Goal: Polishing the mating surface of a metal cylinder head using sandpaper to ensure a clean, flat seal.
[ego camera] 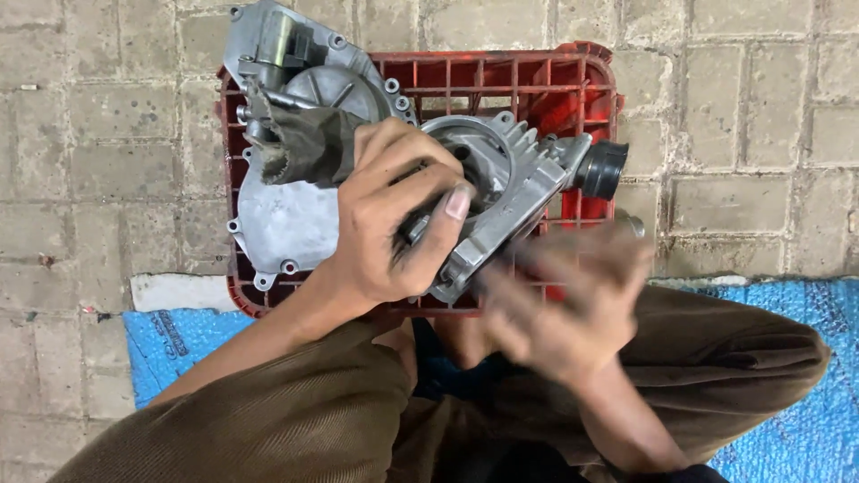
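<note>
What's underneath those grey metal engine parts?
A red plastic crate with a grid top lies under the finned engine part and the flat engine cover. Below it is paved ground. The parts and both hands cover the crate's middle.

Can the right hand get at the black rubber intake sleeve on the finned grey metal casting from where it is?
Probably yes. The black rubber intake sleeve sticks out uncovered just above the blurred right hand; the left hand grips the finned grey metal casting elsewhere.

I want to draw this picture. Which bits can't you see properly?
- Right hand: motion-blurred in the head view, so fingers and grip unclear.
- Metal engine part: its middle hidden by the left hand.
- Red crate: mostly covered by the grey cover.
- Legs: cut off by the bottom edge.
</note>
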